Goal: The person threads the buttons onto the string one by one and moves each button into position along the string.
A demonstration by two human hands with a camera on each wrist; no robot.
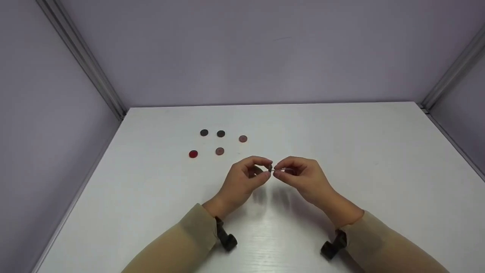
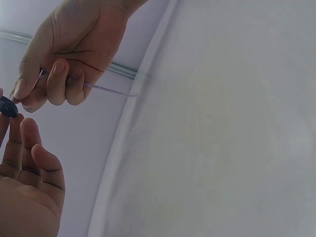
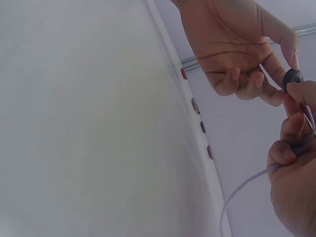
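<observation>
Both hands are meeting above the middle of the white table (image 1: 341, 144), fingertips nearly touching. The left hand (image 1: 242, 180) is pinching a small dark button (image 1: 270, 167) between thumb and forefinger, its other fingers curling loosely toward the palm. The button is a flat round disc, matte dark grey, held on edge, its face turning toward the right hand (image 1: 303, 176).

The right hand is pinching a thin cord (image 3: 247, 185) between thumb and forefinger, the remaining fingers folding around it. The cord is pale, smooth and slightly translucent; its short free end is pointing toward the button, its long axis running roughly left to right between the two hands, and the rest is trailing away below the right palm. Whether the tip is already entering a hole, the pictures are not showing.

Five more buttons are lying flat toward the table's far left part: two dark ones (image 1: 204, 132) and a brown one (image 1: 243, 138) in the farther row, a red one (image 1: 193, 154) and another brown one (image 1: 219, 151) nearer. All are round, flat discs, well apart from the hands.
</observation>
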